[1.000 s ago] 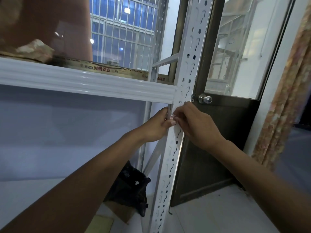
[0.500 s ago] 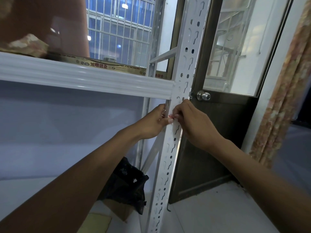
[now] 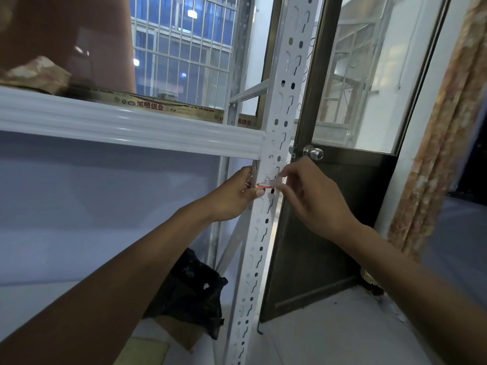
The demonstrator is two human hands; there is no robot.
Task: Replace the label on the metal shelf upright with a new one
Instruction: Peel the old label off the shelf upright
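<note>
The white perforated metal shelf upright (image 3: 263, 233) runs from top centre to the floor. On it, just under the shelf beam, sits a small label (image 3: 267, 182) with a red lower edge, torn and partly peeled. My left hand (image 3: 234, 196) grips the upright from the left, thumb tip just under the label's red edge. My right hand (image 3: 313, 198) is at the label's right side, its fingertips pinching the label's edge. Whitish paper residue shows on the upright above the label.
A white shelf beam (image 3: 131, 125) crosses from the left into the upright. Right of it stands a dark door (image 3: 329, 233) with a round knob (image 3: 315, 153) and a patterned curtain (image 3: 434, 154). A black bag (image 3: 192, 293) on a cardboard box lies on the floor.
My right hand has drawn back to the right, uncovering the label and its red edge. My left hand stays on the upright. The view has shifted slightly.
</note>
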